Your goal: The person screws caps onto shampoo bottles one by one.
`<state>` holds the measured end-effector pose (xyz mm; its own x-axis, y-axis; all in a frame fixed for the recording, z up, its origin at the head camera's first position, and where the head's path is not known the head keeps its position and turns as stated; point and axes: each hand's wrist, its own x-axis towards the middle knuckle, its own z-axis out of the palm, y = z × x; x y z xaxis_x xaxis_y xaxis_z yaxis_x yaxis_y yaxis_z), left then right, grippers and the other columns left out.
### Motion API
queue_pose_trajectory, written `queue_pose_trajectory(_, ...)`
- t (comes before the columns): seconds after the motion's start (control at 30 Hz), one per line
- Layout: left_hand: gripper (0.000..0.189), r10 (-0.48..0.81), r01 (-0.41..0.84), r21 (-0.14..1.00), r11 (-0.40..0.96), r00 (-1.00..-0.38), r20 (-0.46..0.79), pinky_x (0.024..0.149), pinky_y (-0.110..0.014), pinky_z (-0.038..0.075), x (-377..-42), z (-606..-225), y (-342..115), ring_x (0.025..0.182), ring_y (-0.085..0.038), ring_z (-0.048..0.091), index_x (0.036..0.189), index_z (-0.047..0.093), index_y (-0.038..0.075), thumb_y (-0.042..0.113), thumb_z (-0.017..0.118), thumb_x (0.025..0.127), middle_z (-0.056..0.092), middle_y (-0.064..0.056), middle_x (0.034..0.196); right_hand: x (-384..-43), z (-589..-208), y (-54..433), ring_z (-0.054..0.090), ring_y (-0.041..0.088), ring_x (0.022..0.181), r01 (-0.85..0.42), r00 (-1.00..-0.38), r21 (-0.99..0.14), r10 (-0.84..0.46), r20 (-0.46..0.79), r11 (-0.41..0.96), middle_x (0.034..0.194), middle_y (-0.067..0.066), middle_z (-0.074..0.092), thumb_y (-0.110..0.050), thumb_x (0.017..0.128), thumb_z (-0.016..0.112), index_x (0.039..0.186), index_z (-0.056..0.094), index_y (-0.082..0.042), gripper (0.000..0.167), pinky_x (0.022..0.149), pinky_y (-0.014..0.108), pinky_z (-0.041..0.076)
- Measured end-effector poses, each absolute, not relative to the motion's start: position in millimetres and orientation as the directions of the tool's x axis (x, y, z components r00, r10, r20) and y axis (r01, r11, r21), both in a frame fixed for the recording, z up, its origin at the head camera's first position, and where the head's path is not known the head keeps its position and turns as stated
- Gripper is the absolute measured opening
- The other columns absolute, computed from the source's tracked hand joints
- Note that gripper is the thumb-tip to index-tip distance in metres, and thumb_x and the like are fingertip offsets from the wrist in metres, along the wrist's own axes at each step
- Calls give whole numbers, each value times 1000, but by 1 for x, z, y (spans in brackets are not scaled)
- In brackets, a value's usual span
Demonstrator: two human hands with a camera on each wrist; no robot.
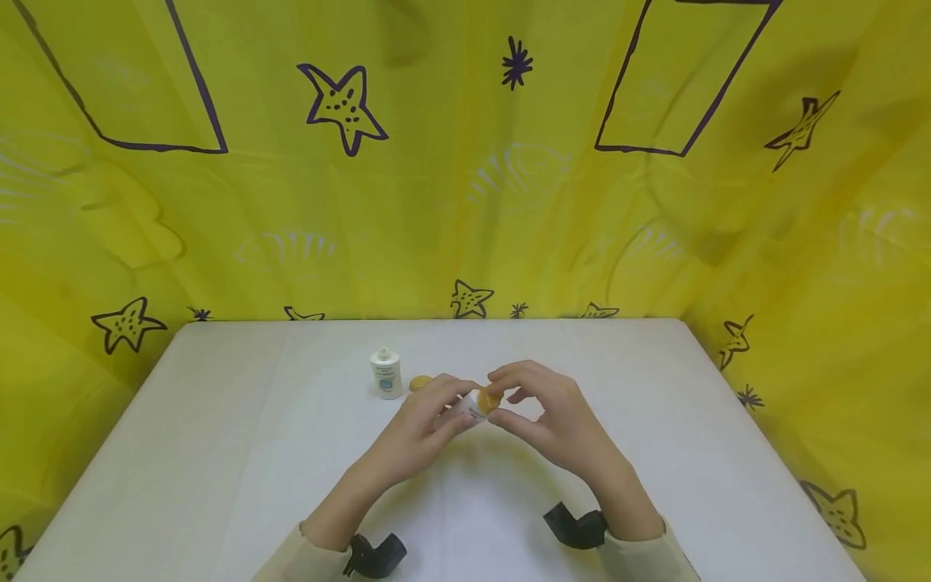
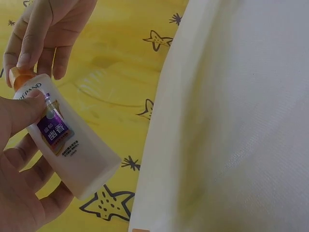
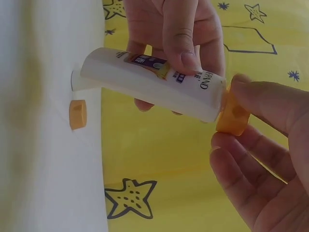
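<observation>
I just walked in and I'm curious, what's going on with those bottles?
Somebody's left hand is holding a tilted white bottle over the table, and their right hand is pinching the orange cap at its top. I can't tell whether it's being twisted on or off. A second bottle stands on the table without a cap, and a loose cap is next to it.
</observation>
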<state>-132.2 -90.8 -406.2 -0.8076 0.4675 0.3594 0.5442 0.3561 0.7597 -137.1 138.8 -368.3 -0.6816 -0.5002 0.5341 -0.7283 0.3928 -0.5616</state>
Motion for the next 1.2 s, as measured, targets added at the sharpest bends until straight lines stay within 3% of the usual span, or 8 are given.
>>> queue_pose_trajectory(0.37,34,445,532,757,379,-822,356,89,-32,55,-132,-406,-93,104,-11,58,130,59,19,18,66,97,61,5,115,-136,-370,138,63,11,95,-720,-689,-581,-495,530,380,117,-1,65,-7,83,81,108,70,-13,28,69,22,57)
queue_pose_trajectory(0.63,33,450,533,763,366,-819,356,89,-32,56,-133,-409,-93,105,-11,59,128,60,20,18,67,96,62,6,114,-137,-370,137,65,11,92,-750,-651,-565,-529,544,343,120,2,65,3,83,75,112,71,-13,34,69,21,56)
queue_pose_trajectory(0.87,33,458,527,766,367,-820,345,89,-33,56,-133,-408,-94,104,-11,59,128,60,19,17,67,96,62,6,114,-137,-371,138,63,4,74,-754,-647,-554,-544,534,353,124,4,64,3,84,74,115,72,-14,36,70,21,56)
queue_pose_trajectory(1.13,34,494,551,759,348,-795,351,88,-32,54,-130,-406,-92,101,-10,56,131,60,15,23,65,98,62,6,118,-136,-371,138,63,12,102,-729,-679,-557,-524,515,398,125,-1,63,-18,85,81,109,72,-19,26,79,28,56)
queue_pose_trajectory(1.2,35,501,556,756,345,-790,353,88,-32,54,-129,-406,-92,101,-10,55,131,60,16,24,64,98,62,7,119,-136,-372,137,63,13,102,-733,-674,-560,-522,522,386,122,-2,64,-18,84,81,108,72,-19,25,77,28,56)
